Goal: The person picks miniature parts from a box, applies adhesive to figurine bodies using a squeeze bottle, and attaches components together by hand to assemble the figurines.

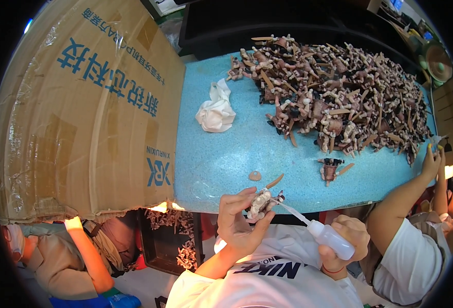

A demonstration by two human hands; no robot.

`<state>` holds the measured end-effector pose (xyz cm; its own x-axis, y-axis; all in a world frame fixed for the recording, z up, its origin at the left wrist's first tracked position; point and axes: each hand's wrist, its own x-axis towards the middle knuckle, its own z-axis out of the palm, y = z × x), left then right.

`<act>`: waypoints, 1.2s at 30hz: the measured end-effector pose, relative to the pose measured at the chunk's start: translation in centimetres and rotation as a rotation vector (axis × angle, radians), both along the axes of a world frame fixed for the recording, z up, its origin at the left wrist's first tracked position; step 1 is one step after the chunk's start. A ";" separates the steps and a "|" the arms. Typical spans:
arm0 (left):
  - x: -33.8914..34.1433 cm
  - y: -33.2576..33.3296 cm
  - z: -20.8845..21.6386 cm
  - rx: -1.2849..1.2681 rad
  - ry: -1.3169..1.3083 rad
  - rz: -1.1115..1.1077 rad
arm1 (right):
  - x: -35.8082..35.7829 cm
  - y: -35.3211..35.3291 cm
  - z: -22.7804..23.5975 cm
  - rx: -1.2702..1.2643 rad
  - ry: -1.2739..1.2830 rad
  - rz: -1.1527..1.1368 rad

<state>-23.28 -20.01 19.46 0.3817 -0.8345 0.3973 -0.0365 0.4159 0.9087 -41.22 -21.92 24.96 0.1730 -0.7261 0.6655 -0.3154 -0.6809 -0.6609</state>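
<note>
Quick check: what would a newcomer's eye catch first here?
Probably the big heap of figurines, brown and cream, spread over the far right of the blue table. Next comes the large cardboard box along the table's left side. Then, at the near edge, the left hand holds one small figurine while the right hand grips a squeeze bottle, nozzle toward it.

Gap btwn tissue (216, 114) & fig pile (334, 92); box (98, 118) blocks L

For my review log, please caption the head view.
Left hand holds a figurine while the right hand points a squeeze bottle at it.
</note>
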 end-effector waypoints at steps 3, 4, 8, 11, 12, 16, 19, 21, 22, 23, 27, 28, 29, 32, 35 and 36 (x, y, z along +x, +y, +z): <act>0.0 0.1 0.0 0.017 -0.005 -0.003 | 0.0 0.0 -0.2 -0.030 0.007 0.011; 0.1 0.0 -0.1 0.016 -0.005 -0.003 | 0.1 -0.1 -0.3 -0.057 0.012 0.007; 0.2 -0.2 -0.1 0.023 -0.011 -0.005 | 0.0 -0.3 -0.5 -0.094 0.023 -0.003; 0.2 -0.2 0.0 0.021 -0.021 -0.003 | 0.0 -0.2 -0.5 -0.085 0.035 0.004; 0.2 -0.2 0.0 0.016 -0.016 -0.002 | 0.0 -0.2 -0.6 -0.084 0.035 0.004; 0.3 -0.1 0.2 0.016 -0.037 0.003 | 0.0 -0.3 -0.5 -0.087 0.020 0.014; 0.3 -0.1 0.2 0.028 -0.026 0.005 | 0.0 -0.1 -0.4 -0.083 0.056 -0.005; 0.3 -0.2 0.1 0.020 -0.025 -0.006 | -0.1 0.0 -0.1 -0.063 0.047 0.005; 0.3 -0.2 0.2 0.020 -0.025 -0.003 | -0.2 0.1 0.1 -0.042 0.038 0.014; 0.3 -0.2 0.3 0.020 -0.026 -0.006 | -0.3 0.2 -0.1 -0.048 0.017 0.006; 0.2 -0.1 0.3 0.033 0.001 -0.012 | 0.0 0.1 -0.5 -0.053 -0.027 0.030; 0.2 -0.1 0.3 0.033 0.001 -0.010 | 0.1 0.0 -0.5 -0.059 -0.060 0.064; 0.2 0.0 0.2 0.049 0.012 -0.017 | 0.2 -0.1 -0.6 -0.064 -0.094 0.097; 0.2 0.1 -0.2 0.072 0.032 -0.023 | 0.5 -0.3 -0.8 -0.077 -0.084 0.122; 0.1 0.2 -0.1 0.072 0.034 -0.027 | 0.3 -0.2 -0.8 -0.054 -0.082 0.163; 0.1 0.2 -0.1 0.068 0.032 -0.025 | 0.3 -0.3 -0.8 -0.054 -0.081 0.163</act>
<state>-23.19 -19.85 19.38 0.3718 -0.8686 0.3274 0.0024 0.3536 0.9354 -40.91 -22.20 24.17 0.2295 -0.6559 0.7191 -0.1449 -0.7536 -0.6411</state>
